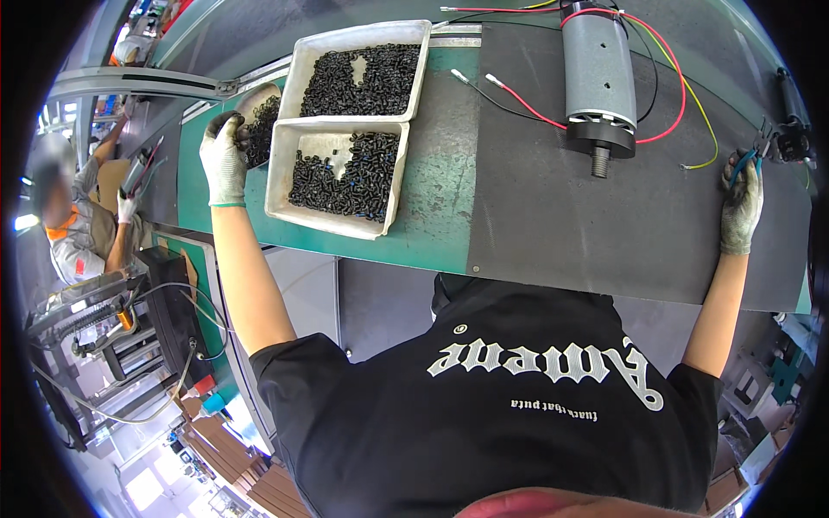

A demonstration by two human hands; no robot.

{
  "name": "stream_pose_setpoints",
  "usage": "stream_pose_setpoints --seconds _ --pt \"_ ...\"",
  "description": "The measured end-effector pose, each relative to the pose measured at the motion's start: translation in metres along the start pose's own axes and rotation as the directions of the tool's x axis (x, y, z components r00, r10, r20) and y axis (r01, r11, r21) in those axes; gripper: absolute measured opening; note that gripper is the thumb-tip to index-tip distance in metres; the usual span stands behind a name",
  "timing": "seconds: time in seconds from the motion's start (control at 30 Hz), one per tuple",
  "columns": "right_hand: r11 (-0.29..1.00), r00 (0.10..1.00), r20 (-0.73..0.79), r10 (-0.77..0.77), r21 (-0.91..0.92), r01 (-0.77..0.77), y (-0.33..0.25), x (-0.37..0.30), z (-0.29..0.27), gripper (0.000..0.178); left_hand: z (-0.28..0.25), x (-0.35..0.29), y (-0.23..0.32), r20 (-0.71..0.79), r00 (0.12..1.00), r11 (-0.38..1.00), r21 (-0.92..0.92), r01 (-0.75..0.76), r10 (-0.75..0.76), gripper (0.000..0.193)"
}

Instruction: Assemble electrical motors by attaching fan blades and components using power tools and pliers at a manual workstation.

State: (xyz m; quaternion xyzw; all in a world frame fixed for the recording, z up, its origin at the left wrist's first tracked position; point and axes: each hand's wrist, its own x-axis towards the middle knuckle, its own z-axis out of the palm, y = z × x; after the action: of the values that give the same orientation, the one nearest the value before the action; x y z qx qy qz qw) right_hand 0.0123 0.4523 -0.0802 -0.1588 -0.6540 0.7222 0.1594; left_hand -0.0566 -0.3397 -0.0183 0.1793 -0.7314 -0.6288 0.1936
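Note:
My left hand point(224, 164), in a white glove with dark fingertips, is at the near-left edge of a small round container point(269, 89) of thin black pieces. Its fingers are curled together, and what they pinch is too small to make out. Far to the right, my gloved right hand point(741, 207) is closed round blue-handled pliers point(749, 161), jaws pointing away from me. Between the hands, toward the far side, a silver cylindrical motor point(598, 73) lies with its threaded shaft toward me. Red, black and yellow-green wires run from it.
Two white trays of small black parts, a far tray point(421, 73) and a near tray point(278, 177), stand beside my left hand. A dark mat point(535, 224) covers the bench's right part. A dark tool point(790, 129) is by the pliers. Another person point(82, 224) works at far left.

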Motion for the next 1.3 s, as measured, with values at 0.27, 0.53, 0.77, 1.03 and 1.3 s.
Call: stream_pose_setpoints --seconds 0.27,0.53,0.77,1.03,1.3 --pt "0.999 1.0 -0.009 0.02 0.028 -0.019 -0.002 -0.002 0.002 0.037 0.006 -0.011 0.012 0.034 0.999 0.985 0.17 -0.039 0.034 0.014" --pt "0.999 0.997 -0.05 -0.051 0.0 0.052 -0.015 -0.012 0.025 0.036 0.015 -0.02 0.01 -0.018 0.952 0.858 0.439 -0.266 0.304 0.012" --pt "0.995 0.996 -0.004 -0.091 -0.039 0.091 -0.017 -0.019 0.034 0.039 0.018 -0.032 0.024 -0.017 0.91 0.653 0.702 -0.284 0.414 0.022" --pt "0.971 0.982 0.063 -0.176 -0.152 0.184 -0.016 -0.02 0.033 0.042 0.014 -0.02 0.037 0.205 0.932 0.282 0.914 -0.291 0.299 0.023" --pt "0.96 0.983 0.035 -0.178 -0.213 0.182 -0.013 -0.018 0.032 0.044 0.005 -0.027 0.027 0.128 0.965 0.466 0.856 -0.224 0.229 0.022"
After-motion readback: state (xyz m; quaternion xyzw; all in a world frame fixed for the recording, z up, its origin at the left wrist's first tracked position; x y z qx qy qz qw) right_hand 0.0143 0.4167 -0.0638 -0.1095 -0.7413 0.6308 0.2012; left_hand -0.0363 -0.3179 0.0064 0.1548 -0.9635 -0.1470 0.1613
